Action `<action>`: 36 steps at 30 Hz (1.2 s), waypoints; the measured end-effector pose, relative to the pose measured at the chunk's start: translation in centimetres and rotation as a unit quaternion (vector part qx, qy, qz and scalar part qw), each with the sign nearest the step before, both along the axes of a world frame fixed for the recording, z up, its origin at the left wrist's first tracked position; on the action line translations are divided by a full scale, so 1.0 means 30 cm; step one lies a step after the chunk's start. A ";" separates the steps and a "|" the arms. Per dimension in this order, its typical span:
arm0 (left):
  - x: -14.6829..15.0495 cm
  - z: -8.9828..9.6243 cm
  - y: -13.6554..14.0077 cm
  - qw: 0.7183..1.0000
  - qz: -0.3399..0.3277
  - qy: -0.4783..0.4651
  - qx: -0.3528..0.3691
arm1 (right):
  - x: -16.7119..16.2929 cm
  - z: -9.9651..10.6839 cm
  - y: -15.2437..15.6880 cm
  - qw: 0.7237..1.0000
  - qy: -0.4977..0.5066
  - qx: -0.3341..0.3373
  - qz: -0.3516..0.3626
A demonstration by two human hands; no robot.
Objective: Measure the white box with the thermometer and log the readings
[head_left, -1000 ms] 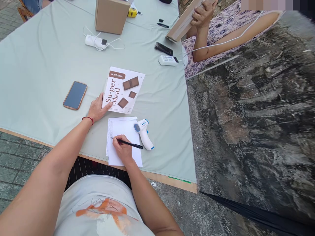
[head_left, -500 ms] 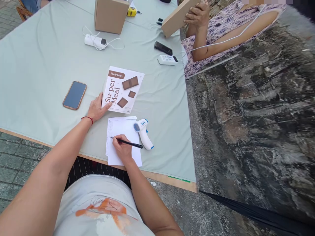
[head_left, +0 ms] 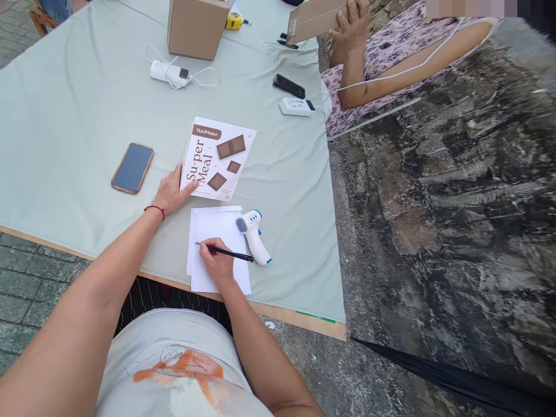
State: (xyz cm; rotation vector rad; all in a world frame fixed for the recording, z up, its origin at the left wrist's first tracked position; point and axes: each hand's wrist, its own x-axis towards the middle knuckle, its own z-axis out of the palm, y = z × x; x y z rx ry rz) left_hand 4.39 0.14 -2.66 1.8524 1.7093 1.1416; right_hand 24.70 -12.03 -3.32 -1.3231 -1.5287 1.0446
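Gripping a black pen (head_left: 234, 254), the right hand (head_left: 217, 263) is on the paper (head_left: 219, 223), left edge marked, the rest looking blank, while the left hand (head_left: 171, 192) holds the white box (head_left: 228, 171) just beyond on the table (head_left: 295, 231).

Marks (head_left: 195, 229) on paper (head_left: 220, 223) illegibly small

The left arm (head_left: 82, 313) is bare and slightly bent, reaching forward and inward from the lower left. Its wrist (head_left: 152, 222) is nearly straight, and the left hand (head_left: 172, 193) is farther forward than the right, its thumb spread to the right away from fingers that point ahead. The right arm (head_left: 268, 356) lies closer to the body, its forearm slanting forward and left. The right hand (head_left: 216, 264) has curled fingers, pinched together at the tips.
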 end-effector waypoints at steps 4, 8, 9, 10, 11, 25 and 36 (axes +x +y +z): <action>0.000 0.005 -0.003 1.000 0.001 -0.001 -0.002 | 0.001 0.000 0.000 1.000 -0.001 -0.003 -0.002; 0.001 0.014 -0.008 1.000 0.000 0.002 -0.008 | 0.000 -0.002 -0.001 1.000 -0.008 -0.002 -0.006; 0.001 0.015 -0.008 1.000 0.000 0.002 -0.007 | 0.000 -0.003 -0.001 1.000 -0.009 -0.002 -0.005; 0.000 0.014 -0.007 1.000 -0.001 0.001 -0.005 | 0.000 -0.003 -0.001 1.000 -0.010 -0.002 -0.004; 0.000 0.014 -0.007 1.000 -0.001 0.000 -0.004 | -0.001 -0.003 -0.001 1.000 -0.011 -0.002 -0.003; 0.002 0.049 -0.024 1.000 -0.007 0.008 -0.017 | -0.002 0.003 -0.002 1.000 -0.003 0.000 -0.009; 0.005 0.048 -0.023 1.000 -0.006 0.010 -0.013 | -0.004 0.006 -0.002 1.000 0.000 0.002 -0.016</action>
